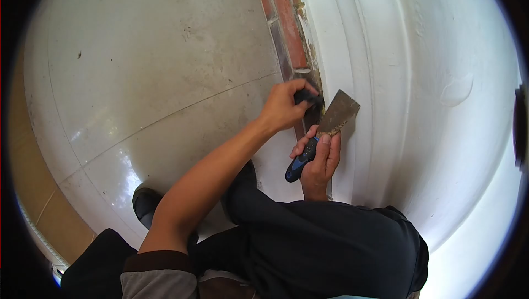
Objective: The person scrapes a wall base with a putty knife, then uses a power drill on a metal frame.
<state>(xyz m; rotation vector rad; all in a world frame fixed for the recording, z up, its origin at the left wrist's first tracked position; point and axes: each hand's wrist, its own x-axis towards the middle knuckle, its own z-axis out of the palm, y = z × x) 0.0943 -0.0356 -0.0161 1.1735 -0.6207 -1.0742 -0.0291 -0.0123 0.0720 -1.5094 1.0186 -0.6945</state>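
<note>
My left hand (286,103) reaches in from the lower left, its fingers pinched round a small black object (306,97), partly hidden and blurred, over the brick strip (288,23). Just below and to the right, my right hand (319,161) grips a scraper (302,161) by its black and blue handle. The scraper's wide, dirty metal blade (339,113) points up and to the right, over the white moulding.
Pale floor tiles (165,40) with some specks lie left of the bricks. White moulded wall (380,79) rises on the right. My dark-trousered legs (325,244) and a black shoe (146,204) are below; brown tiles (49,205) edge the far left.
</note>
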